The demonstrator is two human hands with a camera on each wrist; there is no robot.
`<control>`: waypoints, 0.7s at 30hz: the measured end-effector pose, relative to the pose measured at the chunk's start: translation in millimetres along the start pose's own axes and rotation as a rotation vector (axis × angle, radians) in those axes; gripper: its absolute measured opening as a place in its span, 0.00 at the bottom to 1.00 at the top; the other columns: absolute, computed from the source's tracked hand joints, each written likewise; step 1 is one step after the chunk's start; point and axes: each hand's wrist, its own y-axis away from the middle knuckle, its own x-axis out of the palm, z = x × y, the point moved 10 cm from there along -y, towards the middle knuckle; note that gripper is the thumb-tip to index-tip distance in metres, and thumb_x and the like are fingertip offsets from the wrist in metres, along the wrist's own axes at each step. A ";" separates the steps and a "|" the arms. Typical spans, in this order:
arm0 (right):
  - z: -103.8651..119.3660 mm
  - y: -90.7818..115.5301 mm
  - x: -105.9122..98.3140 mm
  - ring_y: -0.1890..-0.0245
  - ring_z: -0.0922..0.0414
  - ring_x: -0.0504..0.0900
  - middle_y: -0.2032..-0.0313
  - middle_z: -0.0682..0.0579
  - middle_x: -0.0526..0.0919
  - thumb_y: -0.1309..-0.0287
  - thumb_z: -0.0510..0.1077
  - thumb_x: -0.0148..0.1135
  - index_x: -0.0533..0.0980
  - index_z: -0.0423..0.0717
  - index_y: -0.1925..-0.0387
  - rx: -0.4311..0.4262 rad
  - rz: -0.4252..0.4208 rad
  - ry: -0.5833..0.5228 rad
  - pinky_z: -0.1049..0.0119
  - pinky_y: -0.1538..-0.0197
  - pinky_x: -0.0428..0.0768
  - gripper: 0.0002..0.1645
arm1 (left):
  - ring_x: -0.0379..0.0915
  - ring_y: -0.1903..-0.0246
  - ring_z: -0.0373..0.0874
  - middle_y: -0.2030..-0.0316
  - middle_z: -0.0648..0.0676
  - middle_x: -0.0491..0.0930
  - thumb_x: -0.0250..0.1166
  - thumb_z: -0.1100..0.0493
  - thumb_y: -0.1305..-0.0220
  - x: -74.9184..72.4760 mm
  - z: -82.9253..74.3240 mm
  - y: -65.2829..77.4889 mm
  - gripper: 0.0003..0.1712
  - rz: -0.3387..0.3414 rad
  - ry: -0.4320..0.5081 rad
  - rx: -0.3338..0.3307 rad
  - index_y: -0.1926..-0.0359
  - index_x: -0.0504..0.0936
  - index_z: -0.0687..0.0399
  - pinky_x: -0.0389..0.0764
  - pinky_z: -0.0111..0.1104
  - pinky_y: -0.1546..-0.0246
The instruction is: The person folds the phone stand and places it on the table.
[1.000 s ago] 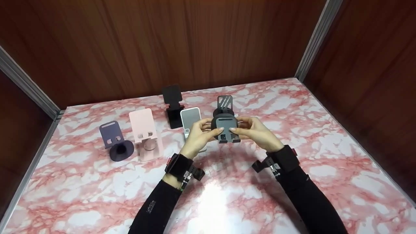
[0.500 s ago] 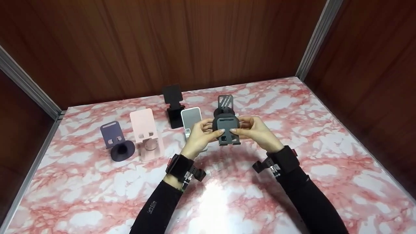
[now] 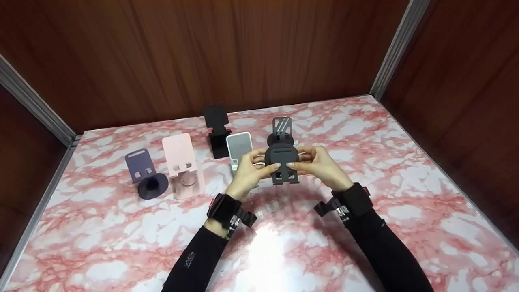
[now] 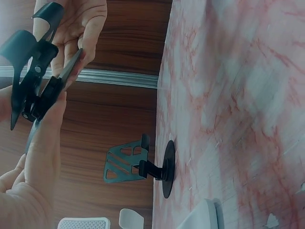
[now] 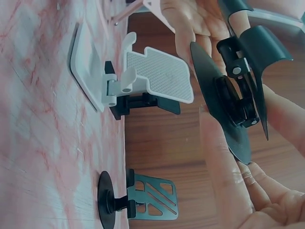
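Observation:
A dark grey folding phone stand (image 3: 282, 156) with a round base is held up off the table between both hands in the head view. My left hand (image 3: 250, 170) pinches its left side, thumb on the plate and fingers behind the base. On the other side my right hand (image 3: 322, 167) grips it the same way. Seen edge-on in the right wrist view, the stand's round base (image 5: 206, 78) lies close to the hinged plate, whose curved lips (image 5: 262, 43) stick out. Behind it on the table stands another grey phone stand (image 3: 282, 125) with diagonal slots.
Left of the hands, a white phone stand (image 3: 239, 146), a pink one (image 3: 178, 152) and a purple one (image 3: 140, 164) stand on the marbled table (image 3: 121, 243). A black stand (image 3: 217, 117) is farther back. Wood panels (image 3: 259, 52) wall in the table.
The held stand's plate has tilted and shifted slightly downward, its lips now lower in the head view and its face darker. Both hands stay nearly in place, still gripping it.

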 end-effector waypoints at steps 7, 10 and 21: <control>0.2 -0.8 3.1 0.62 0.65 0.91 0.63 0.59 0.92 0.35 0.31 0.69 0.75 0.23 0.36 -0.004 0.011 0.003 0.71 0.56 0.93 0.28 | 0.83 0.68 0.36 0.59 0.59 0.87 0.70 0.75 0.35 -1.5 -0.4 2.5 0.20 -0.008 -0.012 0.012 0.43 0.77 0.75 0.95 0.32 0.61; -0.2 -0.8 4.1 0.63 0.65 0.91 0.64 0.60 0.92 0.35 0.30 0.69 0.74 0.23 0.37 -0.005 0.019 -0.002 0.71 0.56 0.93 0.27 | 0.83 0.69 0.36 0.61 0.56 0.86 0.69 0.76 0.35 -0.8 -0.2 3.9 0.18 -0.007 -0.010 0.014 0.46 0.77 0.74 0.95 0.33 0.61; 2.0 1.8 9.2 0.56 0.62 0.92 0.57 0.59 0.92 0.32 0.29 0.65 0.74 0.30 0.33 -0.008 0.067 -0.071 0.66 0.52 0.94 0.27 | 0.84 0.67 0.37 0.58 0.59 0.88 0.70 0.73 0.34 0.3 -5.8 7.2 0.19 -0.003 -0.049 0.029 0.45 0.78 0.71 0.96 0.36 0.59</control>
